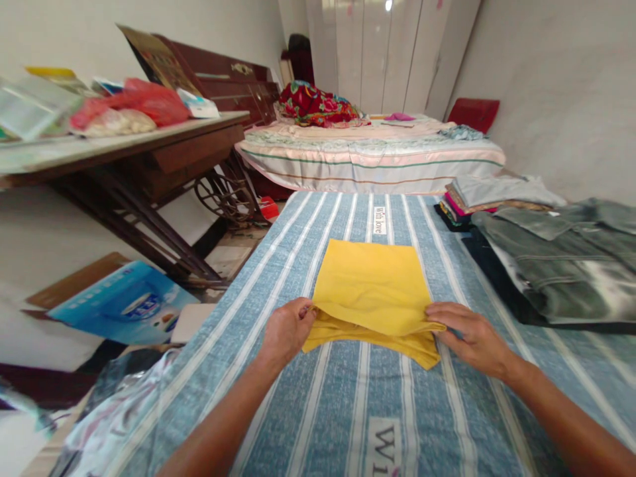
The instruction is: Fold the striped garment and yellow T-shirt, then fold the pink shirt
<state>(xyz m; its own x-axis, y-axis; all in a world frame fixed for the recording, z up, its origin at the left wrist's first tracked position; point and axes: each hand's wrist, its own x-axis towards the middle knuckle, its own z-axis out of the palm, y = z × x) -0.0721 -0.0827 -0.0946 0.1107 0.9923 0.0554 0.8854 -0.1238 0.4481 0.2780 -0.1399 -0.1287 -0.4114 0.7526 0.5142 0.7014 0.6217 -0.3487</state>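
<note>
On the blue-striped bed sheet: I see a folded yellow cloth rectangle.
Left hand: grip pinched on its near-left edge.
Right hand: grip pinching the near-right corner.

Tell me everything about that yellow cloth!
The yellow cloth is plain, soft-looking fabric, folded into layers, lower edges peeking out nearest the person. It lies flat on the blue striped sheet. The left hand pinches its near left corner; the right hand touches the near right corner.

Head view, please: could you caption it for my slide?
Left hand and right hand grip a folded yellow cloth on a striped bedsheet.
</note>
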